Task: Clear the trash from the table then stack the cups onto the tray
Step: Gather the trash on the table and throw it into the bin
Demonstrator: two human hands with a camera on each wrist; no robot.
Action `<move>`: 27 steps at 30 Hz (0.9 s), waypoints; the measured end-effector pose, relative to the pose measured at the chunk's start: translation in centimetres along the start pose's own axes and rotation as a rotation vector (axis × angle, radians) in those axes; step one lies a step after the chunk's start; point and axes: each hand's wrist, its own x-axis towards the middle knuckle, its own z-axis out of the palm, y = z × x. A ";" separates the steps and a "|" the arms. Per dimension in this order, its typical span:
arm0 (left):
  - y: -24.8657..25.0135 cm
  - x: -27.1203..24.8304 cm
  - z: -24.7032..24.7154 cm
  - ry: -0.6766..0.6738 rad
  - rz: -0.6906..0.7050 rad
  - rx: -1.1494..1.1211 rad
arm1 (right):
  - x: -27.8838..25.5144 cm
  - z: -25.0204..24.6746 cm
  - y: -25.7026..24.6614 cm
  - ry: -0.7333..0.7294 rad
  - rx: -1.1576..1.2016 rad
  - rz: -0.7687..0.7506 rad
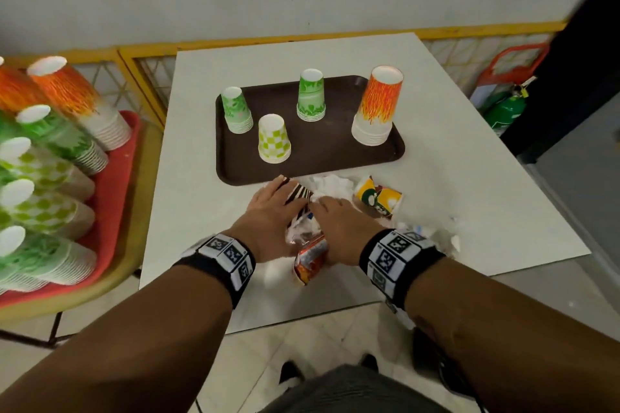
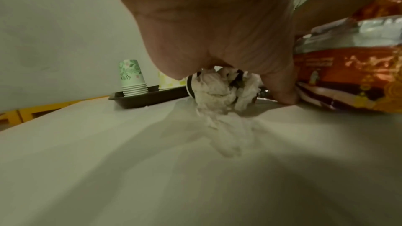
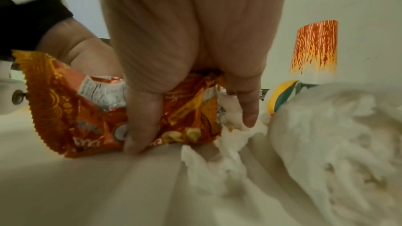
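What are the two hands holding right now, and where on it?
Both hands gather one trash pile: the right hand pinches the orange snack wrapper at its crumpled middle, and the left hand clasps crumpled tissue and a striped cup from above.

Head view looks down; 2 wrist views sit close at table level, sharing the wrapper.

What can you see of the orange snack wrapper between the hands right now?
The crinkled orange foil snack wrapper looks empty and crumpled, shiny, with yellow patterning, a white printed panel and a zigzag-cut end seam. It lies on the white table near the front edge, among crumpled white tissue. The right hand presses down on it, thumb and fingers curled into its folds. The left hand closes in against its other side, also touching tissue and a striped crushed cup.
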 end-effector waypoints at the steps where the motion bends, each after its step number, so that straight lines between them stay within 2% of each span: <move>1: -0.2 0.0 0.3 0.024 0.015 -0.007 | 0.1 0.2 0.0 0.022 0.006 -0.003; 4: -0.3 0.1 0.2 0.047 0.005 -0.008 | 0.4 0.4 -0.1 0.088 0.021 -0.012; 10: -0.1 0.2 -0.4 -0.036 -0.012 -0.017 | 0.6 0.5 -0.7 0.164 0.083 0.017; 14: 0.0 0.1 -0.1 0.080 0.073 0.006 | 1.0 0.5 -1.1 0.184 0.131 0.011; 18: -0.2 0.2 0.0 0.191 0.025 -0.038 | 1.4 0.6 -2.0 0.241 0.246 0.012; 23: -0.1 0.6 -3.9 0.165 -0.009 -0.153 | 0.4 -1.1 -1.7 0.373 0.415 0.047; 27: 2.4 1.6 -8.6 0.239 0.009 -0.126 | -2.2 -3.8 0.3 0.562 0.603 0.069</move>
